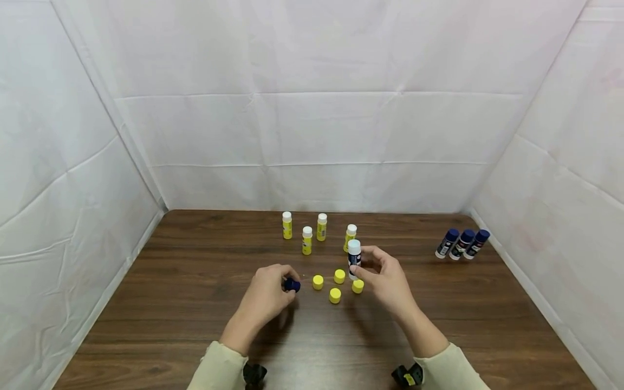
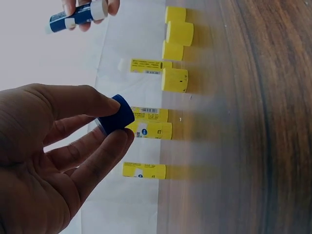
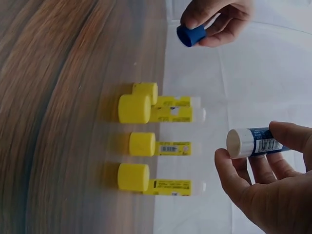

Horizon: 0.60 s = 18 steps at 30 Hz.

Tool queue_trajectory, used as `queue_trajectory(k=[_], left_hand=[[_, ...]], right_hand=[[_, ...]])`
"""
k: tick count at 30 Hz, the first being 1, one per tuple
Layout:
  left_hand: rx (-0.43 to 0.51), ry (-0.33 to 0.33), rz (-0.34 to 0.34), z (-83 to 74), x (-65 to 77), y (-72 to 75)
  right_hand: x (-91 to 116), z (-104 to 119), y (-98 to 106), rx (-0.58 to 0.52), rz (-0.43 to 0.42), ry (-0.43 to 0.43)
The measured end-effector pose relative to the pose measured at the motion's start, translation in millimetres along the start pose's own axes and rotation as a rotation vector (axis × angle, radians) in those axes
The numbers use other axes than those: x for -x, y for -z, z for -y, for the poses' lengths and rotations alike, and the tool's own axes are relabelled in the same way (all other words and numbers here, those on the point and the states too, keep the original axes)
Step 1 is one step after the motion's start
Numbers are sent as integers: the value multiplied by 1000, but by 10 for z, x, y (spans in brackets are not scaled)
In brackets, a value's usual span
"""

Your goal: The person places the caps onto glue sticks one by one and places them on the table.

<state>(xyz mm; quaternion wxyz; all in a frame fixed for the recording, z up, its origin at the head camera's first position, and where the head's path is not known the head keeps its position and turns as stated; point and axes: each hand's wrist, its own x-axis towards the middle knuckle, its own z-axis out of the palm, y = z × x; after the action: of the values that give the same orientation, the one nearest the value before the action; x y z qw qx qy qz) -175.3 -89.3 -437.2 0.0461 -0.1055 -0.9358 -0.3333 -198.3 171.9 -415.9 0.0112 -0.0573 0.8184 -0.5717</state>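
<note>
My left hand pinches a dark blue cap between thumb and fingertips, above the table. The right hand holds a blue glue stick with its thumb and fingers, its white upper end uncovered. In the right wrist view its barcode and white base show. Below and between the hands, several yellow caps stand on the table. Behind them stand several yellow glue sticks with white tops and no caps; the rightmost one is partly hidden by the blue glue stick.
Three capped blue glue sticks stand side by side at the far right of the brown wooden table. White cloth walls enclose the table's back and both sides.
</note>
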Motion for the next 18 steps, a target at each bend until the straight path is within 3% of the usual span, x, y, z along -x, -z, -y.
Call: queue_trajectory(k=[8, 18], left_hand=[[192, 42, 27, -16, 11, 80], [313, 57, -9, -29, 18, 155]], right_hand=[[75, 85, -59, -6, -17, 2], [152, 104, -109, 75, -58, 9]])
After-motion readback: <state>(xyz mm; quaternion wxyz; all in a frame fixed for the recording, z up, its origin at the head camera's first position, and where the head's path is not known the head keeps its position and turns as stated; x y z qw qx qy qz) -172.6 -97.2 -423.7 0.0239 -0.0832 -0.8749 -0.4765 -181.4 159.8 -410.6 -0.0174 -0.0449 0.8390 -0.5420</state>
